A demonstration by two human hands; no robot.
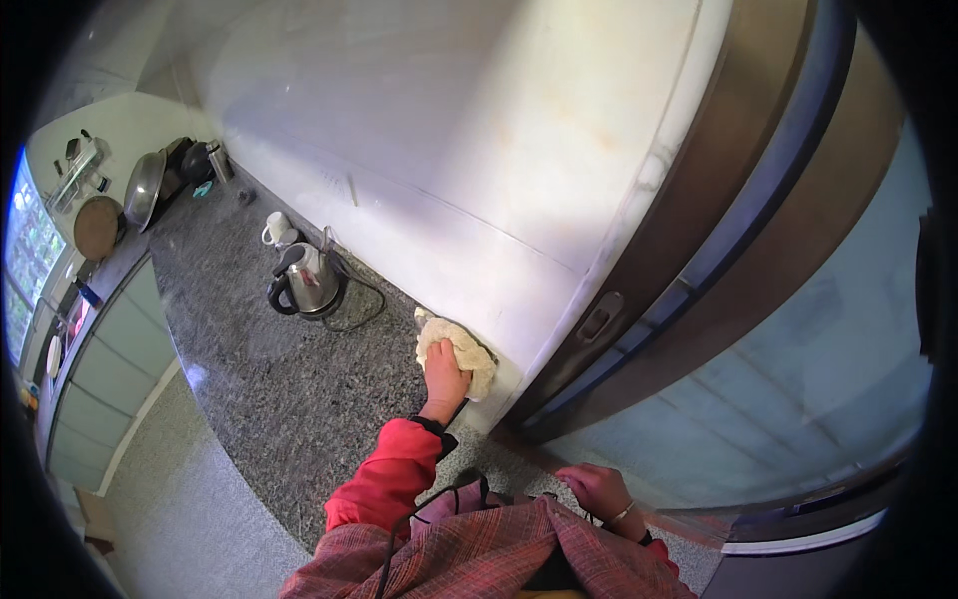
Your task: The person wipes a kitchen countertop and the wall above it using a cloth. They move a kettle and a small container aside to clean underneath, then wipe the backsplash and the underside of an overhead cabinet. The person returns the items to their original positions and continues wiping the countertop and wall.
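Note:
My left hand (447, 374) grips a bunched cream cloth (468, 356) at the near end of the grey speckled countertop (314, 397), close against the white wall. Fingers lie over the cloth's top and left part, and its underside is hidden. Low on the right, my right hand (599, 490) hangs beside my body, away from the counter, with its fingers curled and its palm hidden. Farther along the counter stands a steel electric kettle (310, 277) with a black handle, its cord looped on the stone toward the cloth.
Behind the kettle is a white mug (277, 224). A metal basin (144, 189), a steel flask (219, 161) and a round wooden board (97, 227) stand at the far end. The white wall (464, 187) borders the counter; a brown-framed sliding door (636, 277) is at my right.

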